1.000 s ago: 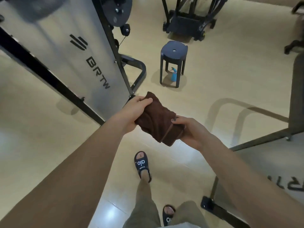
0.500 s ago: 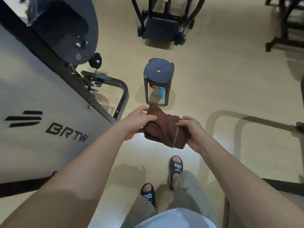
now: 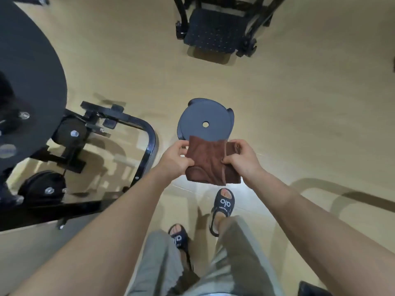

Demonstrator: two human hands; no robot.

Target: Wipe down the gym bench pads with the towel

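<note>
A folded brown towel (image 3: pixel 208 161) is held in front of me over the floor, just nearer than a round black stool (image 3: pixel 205 119). My left hand (image 3: pixel 174 161) grips its left edge, thumb on top. My right hand (image 3: pixel 242 159) pinches the right edge, fingers curled round the fold. No bench pad is in view.
A cable machine with a black base frame (image 3: pixel 147 150) and pulleys stands at the left. A black machine footplate (image 3: pixel 213 32) lies on the floor at the top. My feet in black slides (image 3: pixel 223 202) are on the beige floor below the towel.
I have walked forward; the stool is now directly under the towel's far edge and seen from above. The towel has turned flatter and more upright between both hands.
</note>
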